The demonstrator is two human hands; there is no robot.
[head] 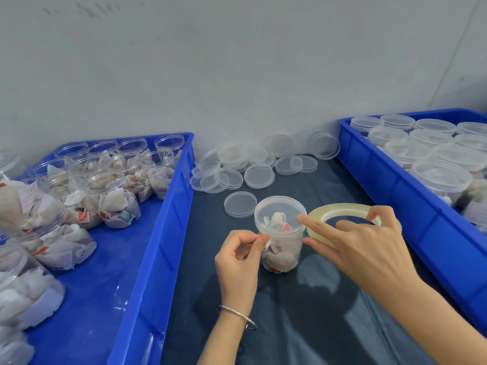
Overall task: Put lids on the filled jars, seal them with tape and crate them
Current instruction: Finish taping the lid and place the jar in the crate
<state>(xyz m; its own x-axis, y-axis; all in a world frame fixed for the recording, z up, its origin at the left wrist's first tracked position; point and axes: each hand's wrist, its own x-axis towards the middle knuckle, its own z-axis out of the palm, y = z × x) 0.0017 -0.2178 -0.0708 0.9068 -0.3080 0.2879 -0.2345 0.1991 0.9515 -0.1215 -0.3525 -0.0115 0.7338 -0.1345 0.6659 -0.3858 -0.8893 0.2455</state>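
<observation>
A clear plastic jar (280, 248) full of tea bags stands upright on the dark table, with a clear lid (279, 209) on top. My left hand (241, 262) pinches the end of a clear tape strip against the jar's left side, just under the lid. My right hand (361, 241) holds the tape roll (340, 209) on the jar's right; its index finger rests on the lid's rim.
The left blue crate (158, 233) holds several open filled jars. The right blue crate (395, 185) holds several lidded jars. Loose clear lids (258, 175) are piled at the back of the table by the wall, with one lid (240, 204) just behind the jar.
</observation>
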